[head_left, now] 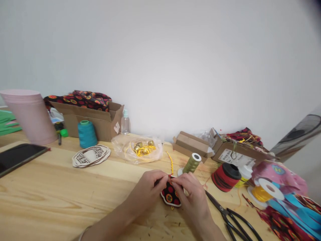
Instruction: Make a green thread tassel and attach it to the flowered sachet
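A small flat piece covered in black fabric with red and orange rounds [170, 195], edged in white, lies between my hands. A yellow braided cord [171, 162] rises from its top, and a small yellow loop sticks out below it. At the top edge my left hand [151, 185] is closed in a pinch on a bit of red thread [170, 177]. My right hand [192, 194] pinches the same thread from the other side, fingertips almost touching the left ones. The fingers partly cover the piece's upper part. Black scissors [229, 214] lie to the right of my right hand.
Behind the hands stand an olive thread spool [192, 164] and a plastic bag with yellow cord and bells [144, 149]. Cut wooden plates [92, 155], a teal thread cone [86, 134] and a phone [21, 157] are leftward. A red-black roll [225, 177] and yellow spool [262, 192] sit right.
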`<action>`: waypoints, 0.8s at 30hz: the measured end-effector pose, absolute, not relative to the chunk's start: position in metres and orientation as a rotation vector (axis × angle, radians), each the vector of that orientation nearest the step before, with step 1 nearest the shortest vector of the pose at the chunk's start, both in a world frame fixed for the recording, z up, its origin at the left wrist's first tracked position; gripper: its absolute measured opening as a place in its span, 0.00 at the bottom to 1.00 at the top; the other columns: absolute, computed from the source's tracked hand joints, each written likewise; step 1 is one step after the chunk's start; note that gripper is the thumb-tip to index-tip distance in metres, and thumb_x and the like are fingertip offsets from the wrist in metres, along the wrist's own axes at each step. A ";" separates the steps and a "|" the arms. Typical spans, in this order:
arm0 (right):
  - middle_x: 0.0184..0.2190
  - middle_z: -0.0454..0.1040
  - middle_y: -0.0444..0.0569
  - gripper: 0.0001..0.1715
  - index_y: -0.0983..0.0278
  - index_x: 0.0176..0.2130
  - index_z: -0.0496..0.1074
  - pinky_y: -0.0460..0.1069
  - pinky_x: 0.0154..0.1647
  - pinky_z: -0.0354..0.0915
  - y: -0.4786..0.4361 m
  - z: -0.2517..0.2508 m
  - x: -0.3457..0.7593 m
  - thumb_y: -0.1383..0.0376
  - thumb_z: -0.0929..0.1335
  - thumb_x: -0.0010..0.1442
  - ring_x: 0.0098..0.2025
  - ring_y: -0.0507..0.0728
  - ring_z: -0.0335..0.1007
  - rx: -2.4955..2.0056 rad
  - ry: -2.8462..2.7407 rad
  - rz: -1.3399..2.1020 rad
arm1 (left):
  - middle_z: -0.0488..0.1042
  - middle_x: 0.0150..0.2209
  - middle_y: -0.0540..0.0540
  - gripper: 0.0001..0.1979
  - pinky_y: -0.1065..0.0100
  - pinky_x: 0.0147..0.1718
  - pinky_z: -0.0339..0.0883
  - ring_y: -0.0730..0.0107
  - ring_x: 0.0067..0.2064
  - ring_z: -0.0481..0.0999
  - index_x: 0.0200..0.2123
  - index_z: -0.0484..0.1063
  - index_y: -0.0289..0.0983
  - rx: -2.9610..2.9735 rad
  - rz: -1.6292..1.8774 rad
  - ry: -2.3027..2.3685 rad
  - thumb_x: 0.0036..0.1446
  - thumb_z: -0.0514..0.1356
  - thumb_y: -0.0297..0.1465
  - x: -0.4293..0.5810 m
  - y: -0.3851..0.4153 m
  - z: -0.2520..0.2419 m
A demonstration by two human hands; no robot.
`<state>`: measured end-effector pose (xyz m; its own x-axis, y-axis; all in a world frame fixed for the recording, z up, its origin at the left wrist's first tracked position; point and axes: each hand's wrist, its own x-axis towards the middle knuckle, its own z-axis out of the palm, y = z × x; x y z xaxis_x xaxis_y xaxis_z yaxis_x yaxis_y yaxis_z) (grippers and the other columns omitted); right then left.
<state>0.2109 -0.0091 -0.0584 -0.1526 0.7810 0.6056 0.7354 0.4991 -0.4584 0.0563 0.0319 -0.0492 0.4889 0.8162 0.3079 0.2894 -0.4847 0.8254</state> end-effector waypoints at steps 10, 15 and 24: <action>0.19 0.65 0.45 0.14 0.63 0.23 0.68 0.49 0.25 0.47 -0.014 -0.046 0.204 0.70 0.60 0.58 0.24 0.53 0.53 -1.259 -2.162 -0.503 | 0.63 0.20 0.53 0.16 0.73 0.24 0.51 0.75 0.24 0.60 0.19 0.61 0.36 2.170 0.798 0.990 0.58 0.45 0.32 0.062 0.028 -0.055; 0.21 0.70 0.45 0.10 0.62 0.27 0.70 0.49 0.27 0.50 -0.012 -0.040 0.215 0.68 0.63 0.58 0.26 0.53 0.58 -1.197 -2.146 -0.350 | 0.66 0.23 0.52 0.15 0.75 0.25 0.52 0.75 0.26 0.62 0.23 0.64 0.36 2.307 0.640 0.770 0.58 0.45 0.31 0.057 0.028 -0.052; 0.17 0.70 0.44 0.07 0.63 0.21 0.74 0.45 0.22 0.60 -0.004 -0.042 0.222 0.65 0.68 0.48 0.22 0.51 0.62 -1.288 -1.702 0.460 | 0.63 0.22 0.53 0.15 0.75 0.27 0.53 0.75 0.26 0.60 0.24 0.65 0.36 2.308 0.682 0.638 0.59 0.45 0.32 0.054 0.027 -0.050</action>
